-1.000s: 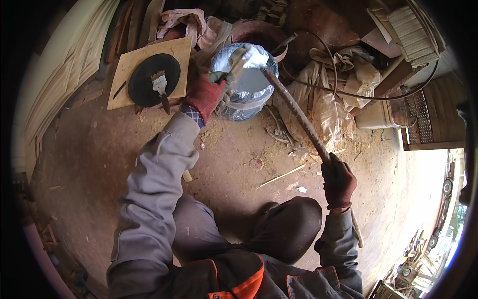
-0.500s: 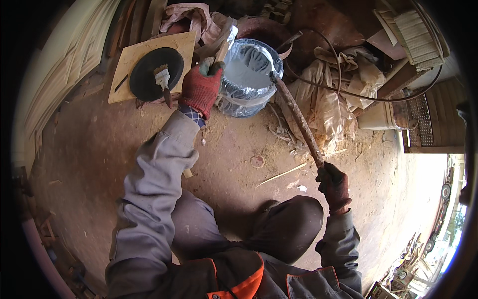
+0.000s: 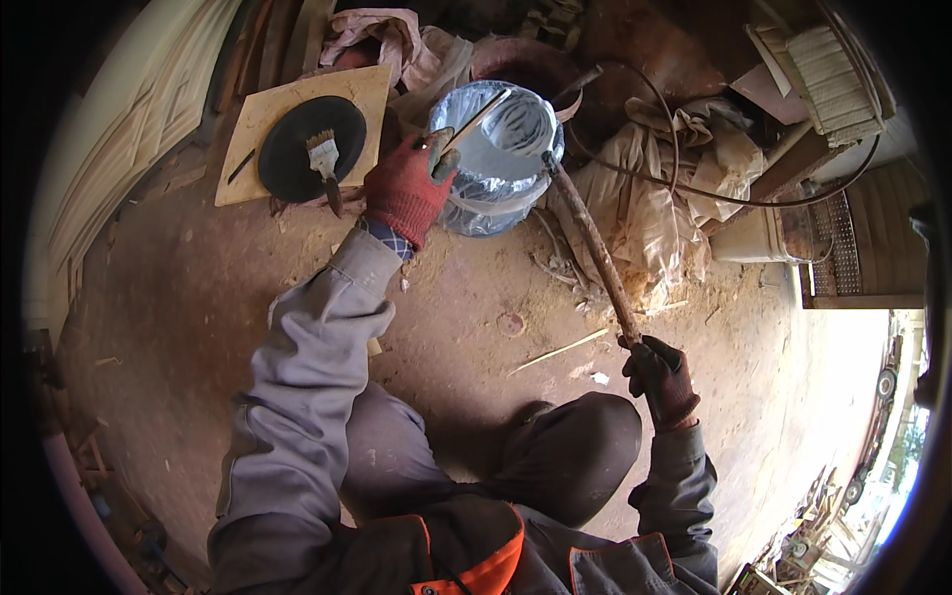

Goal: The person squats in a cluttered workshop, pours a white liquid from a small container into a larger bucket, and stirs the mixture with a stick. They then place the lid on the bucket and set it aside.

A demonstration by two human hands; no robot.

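My left hand, in a red and dark glove, grips a thin wooden slat, seen nearly edge-on. The slat reaches over a bucket wrapped in clear plastic, with pale greyish liquid inside. My right hand, also gloved, is closed round the lower end of a long rough brown stick. Its dark upper end meets the bucket's right rim; whether it goes inside I cannot tell. Left of the bucket, a paintbrush with white-smeared bristles lies across a black round lid.
Under the lid is a square wooden board. Crumpled plastic sheeting and a curved hose lie right of the bucket. A pale container stands farther right. Pinkish cloth is heaped behind. Sawdust and a thin wood strip litter the floor.
The slat has turned from showing its broad face to nearly edge-on, and its tip has swung right over the bucket. My left hand shifted slightly right; the brown stick stays at the rim.
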